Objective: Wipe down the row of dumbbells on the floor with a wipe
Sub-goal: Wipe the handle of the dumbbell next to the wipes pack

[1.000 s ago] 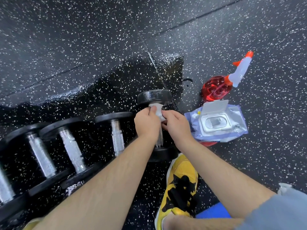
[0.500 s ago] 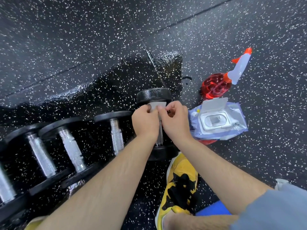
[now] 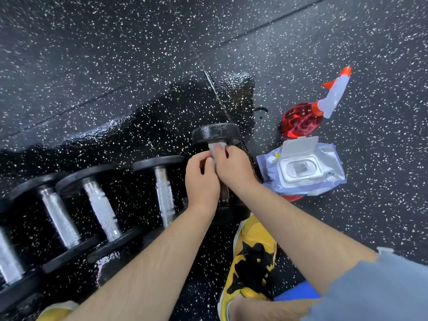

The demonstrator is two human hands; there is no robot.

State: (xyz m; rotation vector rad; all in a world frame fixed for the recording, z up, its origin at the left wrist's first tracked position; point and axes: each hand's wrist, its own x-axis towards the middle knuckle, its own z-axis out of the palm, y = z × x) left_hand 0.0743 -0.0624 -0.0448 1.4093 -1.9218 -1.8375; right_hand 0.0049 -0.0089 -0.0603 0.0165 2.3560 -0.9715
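Left of the end dumbbell (image 3: 215,133), the other dumbbells (image 3: 102,212) lie side by side in a row on the floor (image 3: 115,66), each with round black heads and a knurled silver handle. Over the end dumbbell's handle the left hand (image 3: 201,181) and right hand (image 3: 236,170) are together, fingers of both pinching a small white wipe (image 3: 216,148) just under its far head, which is dull black and wet-looking. Just right of it lies a pale blue pack (image 3: 273,167) with its white lid flipped open; farther right, a red spray bottle (image 3: 301,121) with a white and orange nozzle. By its near head sits a yellow and black shoe (image 3: 252,258). The floor is dark speckled rubber tile, glossy and wet around the end dumbbell.
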